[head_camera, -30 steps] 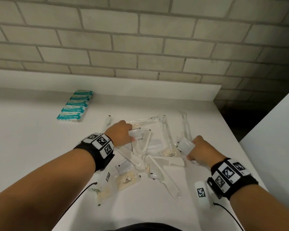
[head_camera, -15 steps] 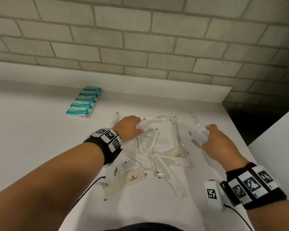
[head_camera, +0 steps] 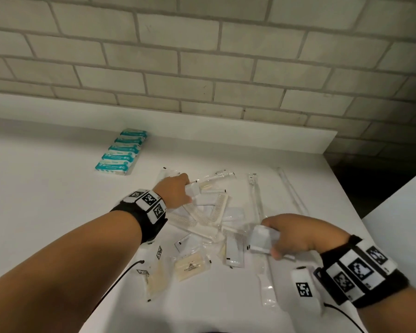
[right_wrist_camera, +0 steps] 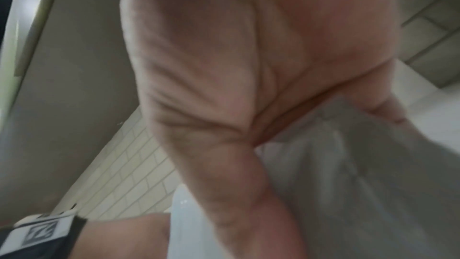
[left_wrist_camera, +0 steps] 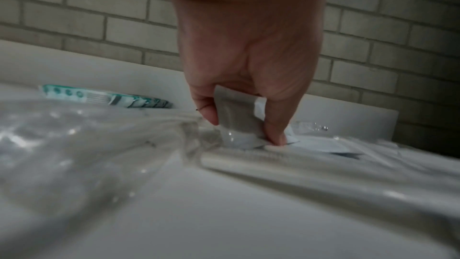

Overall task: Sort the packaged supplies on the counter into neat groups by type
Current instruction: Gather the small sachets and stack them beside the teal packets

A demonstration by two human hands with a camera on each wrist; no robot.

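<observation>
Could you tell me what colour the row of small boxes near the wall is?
Teal and white boxes, clearest in the head view.

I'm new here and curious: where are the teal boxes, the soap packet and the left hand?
teal boxes (head_camera: 121, 152): head view, middle box.
soap packet (head_camera: 191, 266): head view, printed label.
left hand (head_camera: 174, 188): head view, back of hand.

Legible text: none that I can read. Teal-and-white boxes (head_camera: 121, 153), five in a row on the counter (head_camera: 46, 200): white lettering, too small to make out. Soap packet (head_camera: 190, 266): dark emblem and print lines, blurred. Wristbands (head_camera: 147, 203) and a white tag (head_camera: 304, 288): black-and-white square code markers only, no words.
</observation>
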